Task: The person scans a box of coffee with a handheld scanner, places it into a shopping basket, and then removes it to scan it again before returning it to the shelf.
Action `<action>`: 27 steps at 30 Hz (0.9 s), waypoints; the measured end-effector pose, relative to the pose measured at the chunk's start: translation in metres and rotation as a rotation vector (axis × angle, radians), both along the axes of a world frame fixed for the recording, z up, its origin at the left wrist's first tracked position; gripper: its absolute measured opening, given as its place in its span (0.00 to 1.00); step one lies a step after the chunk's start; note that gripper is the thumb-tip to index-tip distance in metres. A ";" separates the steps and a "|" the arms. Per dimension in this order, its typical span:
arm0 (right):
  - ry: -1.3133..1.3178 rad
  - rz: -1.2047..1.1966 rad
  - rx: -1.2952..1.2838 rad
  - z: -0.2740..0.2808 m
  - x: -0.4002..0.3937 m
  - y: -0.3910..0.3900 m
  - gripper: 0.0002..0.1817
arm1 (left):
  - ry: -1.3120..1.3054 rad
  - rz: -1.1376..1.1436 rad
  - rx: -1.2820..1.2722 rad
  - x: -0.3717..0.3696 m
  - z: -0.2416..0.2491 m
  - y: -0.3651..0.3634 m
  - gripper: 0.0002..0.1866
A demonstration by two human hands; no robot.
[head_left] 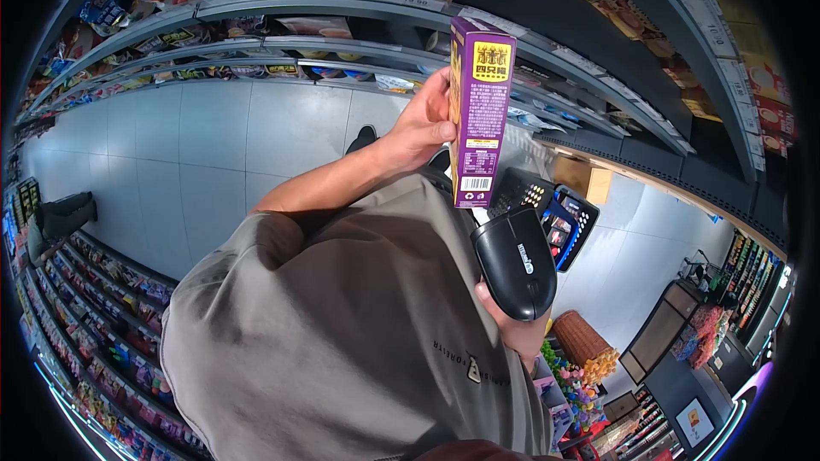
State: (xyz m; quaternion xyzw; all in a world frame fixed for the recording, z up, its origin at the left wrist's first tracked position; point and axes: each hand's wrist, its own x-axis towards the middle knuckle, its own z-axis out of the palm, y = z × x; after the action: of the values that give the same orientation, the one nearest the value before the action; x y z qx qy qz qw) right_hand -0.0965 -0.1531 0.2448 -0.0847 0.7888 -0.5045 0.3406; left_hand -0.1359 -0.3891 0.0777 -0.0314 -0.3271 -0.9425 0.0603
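My left hand (430, 115) grips a tall purple box (486, 111) from its left side, thumb on the near edge. The narrow side facing me carries a yellow label, small white print and a barcode near the bottom. In my right hand (514, 330) is a black barcode scanner (518, 263), its broad rounded head just below the box's lower end. The scanner covers most of that hand's fingers. Behind it are a dark keypad device (523, 190) and a device with a lit blue-edged screen (562, 229).
Store shelves (256, 2) with packaged goods curve across the top, with price strips along their edges. More stocked shelves (94, 307) stand at lower left. Grey floor tiles (222, 132) lie between. At right are a wicker basket (581, 337) and a wooden-edged shelf base (666, 189).
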 end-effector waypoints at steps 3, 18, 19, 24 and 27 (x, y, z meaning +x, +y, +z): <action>0.008 -0.001 0.004 -0.001 0.001 0.001 0.22 | 0.003 0.000 -0.001 0.000 0.002 0.000 0.49; -0.012 -0.016 -0.050 0.000 -0.002 -0.001 0.21 | 0.018 -0.012 0.003 -0.003 -0.001 0.003 0.47; -0.006 0.001 -0.036 0.001 -0.003 -0.001 0.20 | 0.019 -0.010 0.003 -0.004 -0.001 0.003 0.47; 0.017 0.022 -0.036 -0.002 -0.004 0.001 0.19 | 0.015 -0.009 -0.008 -0.005 0.000 0.004 0.47; 0.034 0.052 -0.041 -0.003 -0.006 0.002 0.19 | 0.013 -0.007 0.001 -0.004 0.000 0.004 0.47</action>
State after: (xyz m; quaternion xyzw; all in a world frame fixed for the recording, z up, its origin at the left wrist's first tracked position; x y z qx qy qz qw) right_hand -0.1024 -0.1510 0.2418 -0.1207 0.7816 -0.5100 0.3382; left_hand -0.1397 -0.3849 0.0782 -0.0384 -0.3261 -0.9427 0.0593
